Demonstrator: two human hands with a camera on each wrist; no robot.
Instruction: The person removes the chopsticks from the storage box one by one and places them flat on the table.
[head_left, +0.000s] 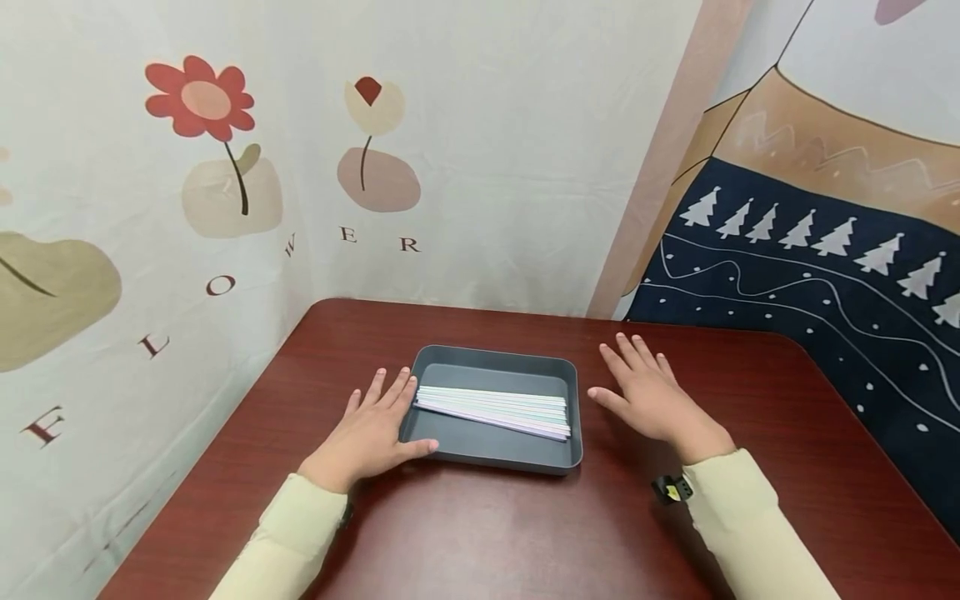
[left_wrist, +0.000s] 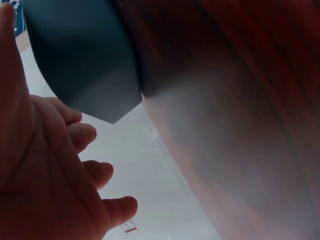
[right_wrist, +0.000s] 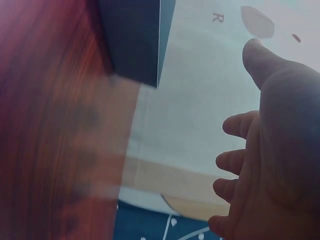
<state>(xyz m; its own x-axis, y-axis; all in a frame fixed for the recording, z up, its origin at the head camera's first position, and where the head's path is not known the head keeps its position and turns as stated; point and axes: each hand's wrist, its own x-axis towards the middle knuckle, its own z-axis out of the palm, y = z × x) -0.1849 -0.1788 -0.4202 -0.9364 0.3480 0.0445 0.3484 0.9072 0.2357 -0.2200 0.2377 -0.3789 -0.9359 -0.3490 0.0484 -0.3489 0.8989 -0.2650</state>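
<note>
A shallow dark grey tray (head_left: 487, 460) stands on the table, holding a fanned bundle of long, thin, pale sticks (head_left: 491, 411) in white and pastel tones. What the sticks are made of I cannot tell. My left hand (head_left: 367, 437) is at the tray's left end with fingers spread, its thumb over the near left corner; whether it touches the rim is unclear. To the right of the tray, apart from it, my right hand (head_left: 648, 400) is held with straight, spread fingers and nothing in it. Both wrist views show the tray's outer wall (left_wrist: 90, 60) beside an empty palm.
The table (head_left: 480, 533) is reddish-brown wood with rounded far corners. Behind it hangs a pale cloth (head_left: 495, 183) printed with flowers and letters. A dark blue cloth (head_left: 787, 275) with white trees hangs on the right.
</note>
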